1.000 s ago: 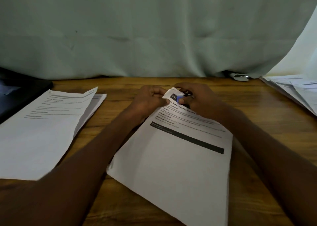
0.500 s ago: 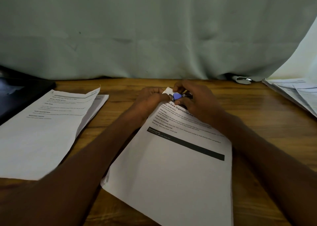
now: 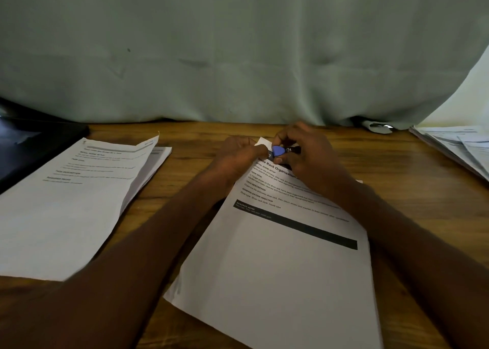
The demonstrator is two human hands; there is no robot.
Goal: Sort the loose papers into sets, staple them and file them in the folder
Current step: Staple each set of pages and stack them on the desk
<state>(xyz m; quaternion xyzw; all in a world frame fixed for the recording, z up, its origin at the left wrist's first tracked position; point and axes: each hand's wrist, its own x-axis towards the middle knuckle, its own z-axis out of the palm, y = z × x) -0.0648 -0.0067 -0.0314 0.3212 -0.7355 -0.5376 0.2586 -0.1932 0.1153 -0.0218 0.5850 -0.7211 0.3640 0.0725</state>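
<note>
Papers point(image 3: 277, 264) headed "Shoe Rack Organization" are laid at an angle on the wooden table point(image 3: 412, 190), their far left corner folded up. That corner is pinched by the left hand point(image 3: 238, 154), while a small blue-and-black stapler point(image 3: 281, 150) is gripped over it by the right hand point(image 3: 309, 158). Another set point(image 3: 68, 203) lies to the left, beside a dark folder point(image 3: 31, 147); more sheets point(image 3: 460, 147) are stacked far right.

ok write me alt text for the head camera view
Two hands work at the top corner of a printed paper set on a wooden table: the right hand grips a small blue stapler, the left hand pinches the corner.
</note>
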